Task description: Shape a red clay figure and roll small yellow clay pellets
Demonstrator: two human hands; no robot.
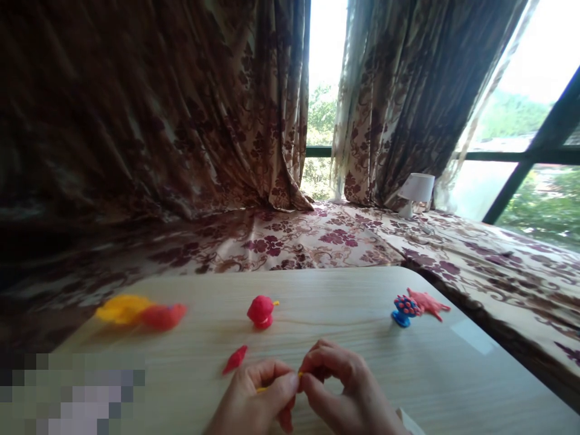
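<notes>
Both my hands meet above the near middle of the table, fingertips almost touching. My left hand (pixel 265 396) is closed in a pinch around a thin piece of yellow modelling clay (pixel 261 389), mostly hidden by the fingers. My right hand (pixel 339 383) pinches the yellow clay's tip between thumb and index finger. A bit of red shows under the left fingers; I cannot make out what it is. Just beyond my left hand lies a small red clay piece (pixel 235 360), pointed at its ends. Farther off stands a red clay figure (pixel 261 311) on a small base, with a yellow bit sticking out.
Yellow clay (pixel 123 309) and a red clay lump (pixel 163 316) lie at the table's left. At the right, a blue stand with a pink-dotted top (pixel 404 310) touches a flat pink clay shape (pixel 428 303). Beyond the wooden table (pixel 335 290) are patterned fabric and a white lamp (pixel 417 188).
</notes>
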